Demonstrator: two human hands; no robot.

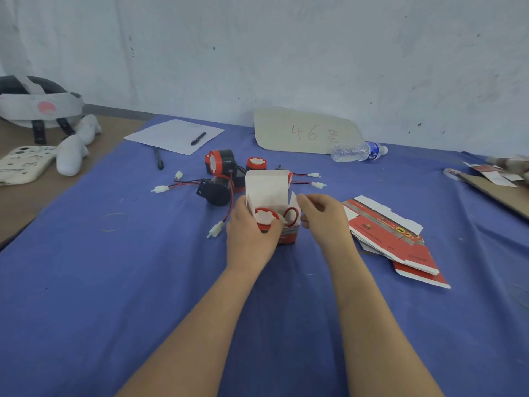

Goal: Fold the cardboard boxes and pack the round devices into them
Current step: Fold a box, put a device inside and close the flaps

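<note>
Left hand (252, 233) grips the open box (272, 207), steadying it so the right hand (323, 216) can pinch its side flap over the round device (266, 217).

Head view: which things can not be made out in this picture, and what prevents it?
- Round device in the open box, head view: only its top shows; box walls and the left hand hide the rest.
- Right hand, head view: its own fingers hide whether it pinches the side flap.
- Sheet of paper, head view: writing too small.
- Items at the right edge, head view: blurred and cut off.
</note>
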